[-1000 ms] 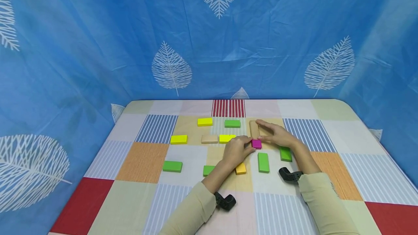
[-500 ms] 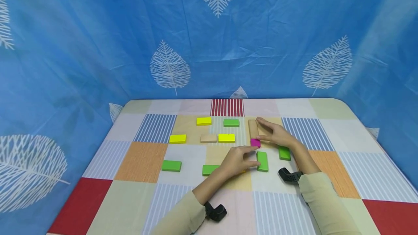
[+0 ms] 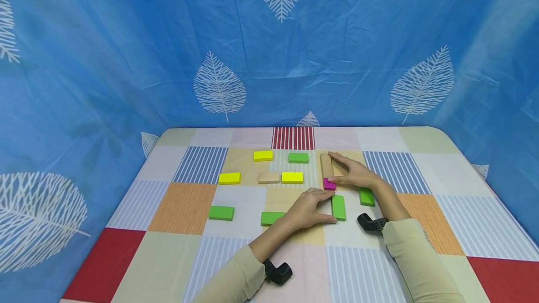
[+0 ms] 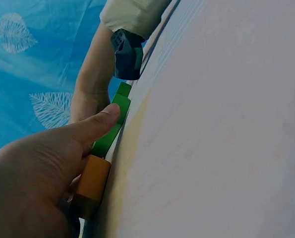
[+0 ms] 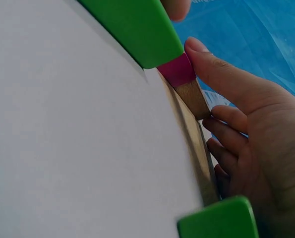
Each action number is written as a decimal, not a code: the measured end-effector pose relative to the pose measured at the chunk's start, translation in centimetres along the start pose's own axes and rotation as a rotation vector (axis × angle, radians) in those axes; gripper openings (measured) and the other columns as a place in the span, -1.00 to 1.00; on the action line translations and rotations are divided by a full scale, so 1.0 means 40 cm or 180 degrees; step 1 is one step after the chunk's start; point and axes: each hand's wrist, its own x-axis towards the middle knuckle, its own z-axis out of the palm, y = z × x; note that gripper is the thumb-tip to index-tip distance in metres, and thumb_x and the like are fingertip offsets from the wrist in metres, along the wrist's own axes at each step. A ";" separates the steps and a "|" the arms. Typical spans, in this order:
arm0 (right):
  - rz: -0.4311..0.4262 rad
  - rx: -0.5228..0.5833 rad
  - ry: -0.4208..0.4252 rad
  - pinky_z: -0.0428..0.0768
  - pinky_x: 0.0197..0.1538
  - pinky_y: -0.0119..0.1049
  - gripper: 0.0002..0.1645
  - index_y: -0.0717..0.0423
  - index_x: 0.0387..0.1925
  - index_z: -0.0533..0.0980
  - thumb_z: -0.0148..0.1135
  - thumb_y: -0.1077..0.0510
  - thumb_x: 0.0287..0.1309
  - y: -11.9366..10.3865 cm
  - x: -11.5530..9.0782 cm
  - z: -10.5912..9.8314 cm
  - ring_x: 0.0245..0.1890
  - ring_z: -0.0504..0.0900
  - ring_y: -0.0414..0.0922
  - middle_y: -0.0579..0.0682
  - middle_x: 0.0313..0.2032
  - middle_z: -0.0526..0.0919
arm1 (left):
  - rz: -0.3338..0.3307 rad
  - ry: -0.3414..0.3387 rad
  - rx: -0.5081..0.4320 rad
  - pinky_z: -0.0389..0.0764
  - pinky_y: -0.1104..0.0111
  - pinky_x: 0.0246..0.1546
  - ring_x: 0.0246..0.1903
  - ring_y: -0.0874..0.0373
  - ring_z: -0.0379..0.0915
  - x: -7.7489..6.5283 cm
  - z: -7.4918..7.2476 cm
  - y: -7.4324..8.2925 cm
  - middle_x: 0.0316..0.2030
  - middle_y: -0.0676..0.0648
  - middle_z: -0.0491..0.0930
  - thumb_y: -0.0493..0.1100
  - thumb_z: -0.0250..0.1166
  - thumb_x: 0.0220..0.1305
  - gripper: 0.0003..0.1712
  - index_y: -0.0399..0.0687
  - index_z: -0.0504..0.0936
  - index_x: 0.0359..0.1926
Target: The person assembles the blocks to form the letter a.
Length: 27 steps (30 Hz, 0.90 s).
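Observation:
My left hand point(image 3: 306, 208) spans a green block point(image 3: 338, 208), its thumb at the near end and its fingertips at the far end. In the left wrist view the thumb point(image 4: 100, 121) lies against that block. A magenta block point(image 3: 329, 186) sits just beyond it, end to end with a plain wooden block point(image 3: 326, 166). My right hand point(image 3: 358, 173) rests beside these two, thumb touching the magenta block and index finger at the wooden block's far end. The right wrist view shows the other fingertips point(image 5: 217, 113) close to the wooden block.
An orange block point(image 4: 93, 178) lies under my left hand. Another green block point(image 3: 367, 197) is beneath my right wrist. Further left lie yellow blocks point(image 3: 292, 178), a wooden block point(image 3: 269, 178) and more green blocks point(image 3: 221, 213) on the patchwork cloth point(image 3: 160, 261). A blue curtain point(image 3: 349, 60) hangs behind.
My left hand has left the magenta block and come nearer to me, onto the green block. My right thumb has slid slightly onto the magenta block.

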 end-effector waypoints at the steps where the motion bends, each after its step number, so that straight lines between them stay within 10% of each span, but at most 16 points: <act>1: -0.0003 0.0001 0.0003 0.06 0.22 0.28 0.08 -0.01 0.42 0.00 0.32 -0.21 -0.03 0.000 0.000 -0.001 0.31 0.02 0.27 0.21 0.38 0.01 | 0.0024 0.0009 0.0017 0.23 0.50 0.18 0.11 0.18 0.33 0.000 0.000 0.000 0.09 -0.03 0.50 0.13 0.43 -0.06 -0.21 -0.15 0.47 0.17; 27: 0.0040 -0.0124 0.0066 0.09 0.23 0.25 0.11 0.05 0.38 0.09 0.36 -0.26 -0.12 -0.031 -0.018 0.012 0.29 0.08 0.28 0.23 0.34 0.11 | -0.0396 0.0158 0.0224 0.33 0.43 0.14 0.07 0.13 0.37 -0.040 -0.029 0.002 0.05 -0.02 0.53 0.09 0.44 -0.05 -0.22 -0.22 0.48 0.15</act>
